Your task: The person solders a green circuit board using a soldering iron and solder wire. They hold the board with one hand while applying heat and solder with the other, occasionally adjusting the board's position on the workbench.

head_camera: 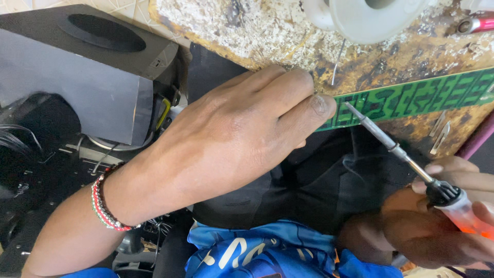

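Scarred workbench (267, 31) at 12 o'clock, left hand (231, 139) pinching green circuit strip (411, 98) at its left end, right hand (442, 221) at 4 o'clock gripping soldering iron (396, 149), tip just beside strip.

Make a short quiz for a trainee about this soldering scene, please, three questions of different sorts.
1. True or false: the right hand holds the soldering iron.
2. What does the left hand press against the worn bench? A) the long green circuit strip B) a hammer C) a cup
3. What is worn on the left wrist?

Key:
1. True.
2. A.
3. A beaded bracelet, red, white and dark.
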